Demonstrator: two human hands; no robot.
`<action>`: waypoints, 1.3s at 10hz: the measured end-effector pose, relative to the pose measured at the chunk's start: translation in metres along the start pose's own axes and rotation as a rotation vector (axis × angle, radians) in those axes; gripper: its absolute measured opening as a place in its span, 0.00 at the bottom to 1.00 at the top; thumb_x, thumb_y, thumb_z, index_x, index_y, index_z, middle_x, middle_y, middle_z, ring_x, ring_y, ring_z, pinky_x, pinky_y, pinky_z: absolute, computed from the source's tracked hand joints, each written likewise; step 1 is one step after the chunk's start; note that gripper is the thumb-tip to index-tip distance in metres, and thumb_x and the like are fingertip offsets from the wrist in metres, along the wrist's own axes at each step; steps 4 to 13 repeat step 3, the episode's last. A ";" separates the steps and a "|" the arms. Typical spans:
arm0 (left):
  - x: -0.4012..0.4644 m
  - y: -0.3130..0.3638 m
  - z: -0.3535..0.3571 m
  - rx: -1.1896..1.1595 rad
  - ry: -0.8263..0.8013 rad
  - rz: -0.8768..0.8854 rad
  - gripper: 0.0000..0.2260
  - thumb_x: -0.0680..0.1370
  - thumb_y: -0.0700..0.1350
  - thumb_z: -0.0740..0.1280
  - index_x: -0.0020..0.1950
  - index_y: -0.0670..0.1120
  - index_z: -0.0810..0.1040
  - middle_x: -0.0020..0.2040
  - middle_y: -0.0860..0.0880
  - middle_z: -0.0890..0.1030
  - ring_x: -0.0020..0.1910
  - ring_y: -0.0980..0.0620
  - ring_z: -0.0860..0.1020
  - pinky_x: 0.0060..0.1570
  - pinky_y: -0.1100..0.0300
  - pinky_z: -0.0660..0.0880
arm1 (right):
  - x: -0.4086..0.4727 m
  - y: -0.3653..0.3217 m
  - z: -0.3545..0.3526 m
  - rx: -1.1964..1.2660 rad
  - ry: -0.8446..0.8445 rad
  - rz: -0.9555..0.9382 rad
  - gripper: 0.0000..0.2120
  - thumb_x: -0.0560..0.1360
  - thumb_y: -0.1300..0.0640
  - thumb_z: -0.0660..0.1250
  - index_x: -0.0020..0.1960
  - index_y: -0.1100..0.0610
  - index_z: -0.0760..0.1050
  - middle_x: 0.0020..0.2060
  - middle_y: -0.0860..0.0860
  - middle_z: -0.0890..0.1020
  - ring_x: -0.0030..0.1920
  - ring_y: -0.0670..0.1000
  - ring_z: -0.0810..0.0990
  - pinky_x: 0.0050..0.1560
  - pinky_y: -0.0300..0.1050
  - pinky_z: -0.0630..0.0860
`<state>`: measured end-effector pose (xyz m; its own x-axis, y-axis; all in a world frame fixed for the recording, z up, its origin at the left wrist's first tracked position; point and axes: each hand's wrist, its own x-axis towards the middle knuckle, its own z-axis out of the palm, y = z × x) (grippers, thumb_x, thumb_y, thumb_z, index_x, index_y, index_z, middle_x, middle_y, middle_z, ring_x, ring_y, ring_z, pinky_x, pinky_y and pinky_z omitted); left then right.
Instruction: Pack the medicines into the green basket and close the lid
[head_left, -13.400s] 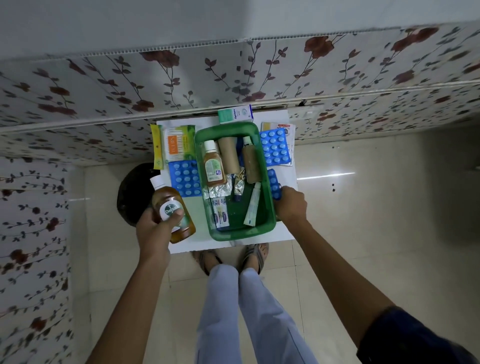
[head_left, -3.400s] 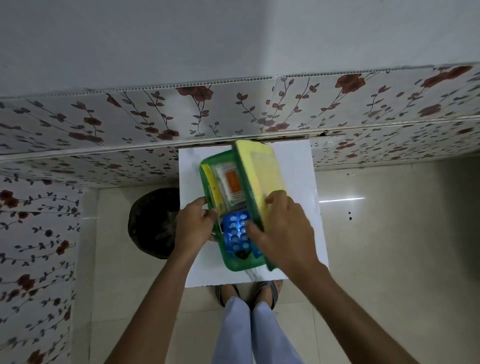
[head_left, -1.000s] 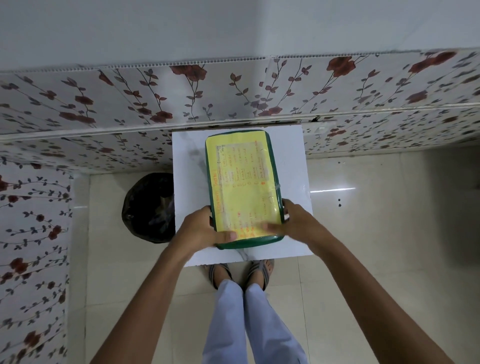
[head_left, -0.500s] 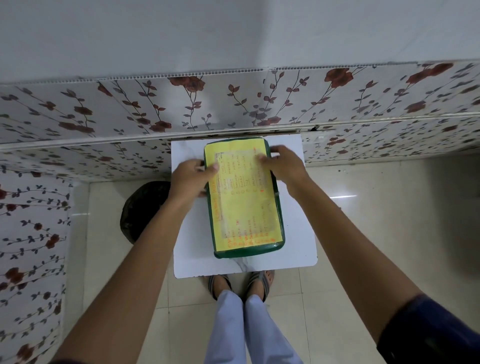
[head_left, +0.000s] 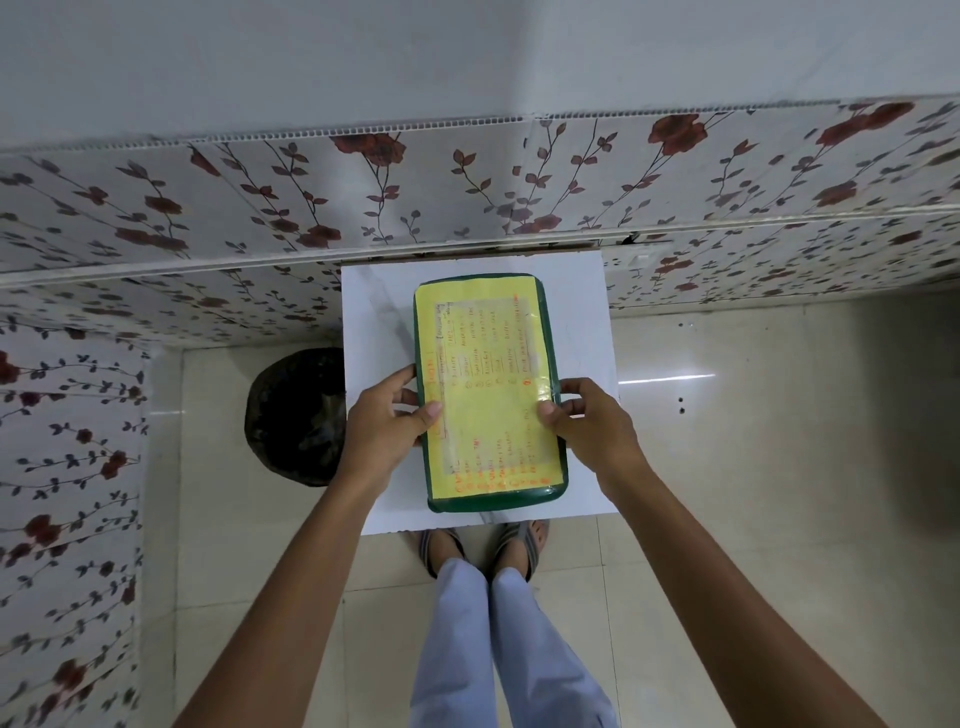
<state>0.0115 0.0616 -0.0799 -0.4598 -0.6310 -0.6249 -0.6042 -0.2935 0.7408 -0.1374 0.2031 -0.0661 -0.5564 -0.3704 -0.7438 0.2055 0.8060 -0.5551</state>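
A wall (head_left: 467, 197) papered with red flowers and dark vines runs across the far side, and the pale tiled floor (head_left: 753, 467) spreads below it. A white table (head_left: 582, 332) stands with its far edge against that wall. To the left of the table, on the floor, sits a dark round bin (head_left: 296, 415). The green basket (head_left: 491, 501) lies near the middle of the table, its long axis running from the far edge toward the near edge, one short end pointing at the wall and the other at the person. Its lid (head_left: 488, 384) is down flat over the basket; a yellow sheet with orange and dark handwriting covers the lid, and the writing is too small to read. The left hand (head_left: 387, 421) clasps the basket's left long side, thumb pressed on top of the lid and fingers curled at the rim. The right hand (head_left: 587, 421) clasps the right long side likewise, thumb on the lid. Both grip nearer the person than the middle. Under the table's near edge, two feet in sandals (head_left: 480, 545) show above light trouser legs (head_left: 498, 649).
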 end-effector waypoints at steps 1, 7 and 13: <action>0.002 0.002 0.000 -0.014 0.013 -0.006 0.20 0.74 0.37 0.68 0.65 0.49 0.73 0.40 0.49 0.75 0.48 0.44 0.78 0.46 0.48 0.80 | 0.000 -0.003 -0.001 0.019 0.006 -0.012 0.17 0.75 0.52 0.65 0.62 0.55 0.69 0.48 0.51 0.77 0.50 0.53 0.78 0.54 0.53 0.78; -0.007 0.009 0.000 0.018 0.043 -0.023 0.18 0.74 0.40 0.67 0.64 0.46 0.74 0.45 0.47 0.78 0.50 0.45 0.79 0.48 0.48 0.80 | -0.006 -0.007 -0.004 -0.059 0.053 -0.067 0.21 0.74 0.49 0.65 0.65 0.53 0.68 0.58 0.52 0.76 0.51 0.51 0.76 0.49 0.45 0.74; -0.007 0.009 0.000 0.018 0.043 -0.023 0.18 0.74 0.40 0.67 0.64 0.46 0.74 0.45 0.47 0.78 0.50 0.45 0.79 0.48 0.48 0.80 | -0.006 -0.007 -0.004 -0.059 0.053 -0.067 0.21 0.74 0.49 0.65 0.65 0.53 0.68 0.58 0.52 0.76 0.51 0.51 0.76 0.49 0.45 0.74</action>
